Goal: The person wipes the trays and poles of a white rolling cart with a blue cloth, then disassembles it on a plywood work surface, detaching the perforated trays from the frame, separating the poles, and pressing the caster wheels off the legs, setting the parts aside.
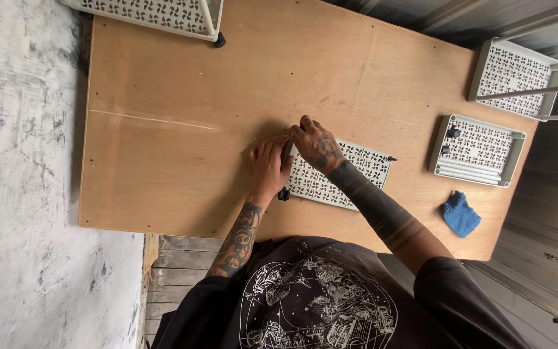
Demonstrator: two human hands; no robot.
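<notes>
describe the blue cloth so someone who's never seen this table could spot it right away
Start at the big plywood table and go to the end on the person's right hand side. There, near the table edge closest to the person, lies the blue cloth, just below a grey perforated tray. It is the only soft, crumpled, brightly coloured thing among flat pale metal panels.

Table (182,116): showing a warm light-brown plywood grain.
Perforated panel (350,171): showing pale grey-white with a repeating pinwheel cut-out pattern.
Left hand (270,167) and right hand (316,145): wearing dark tattoo work, the right forearm showing solid black bands.
Cloth (460,214): showing bright blue.
Shirt (318,304): showing black with a white line-drawn print.
Floor (20,194): showing mottled grey and white.
</notes>
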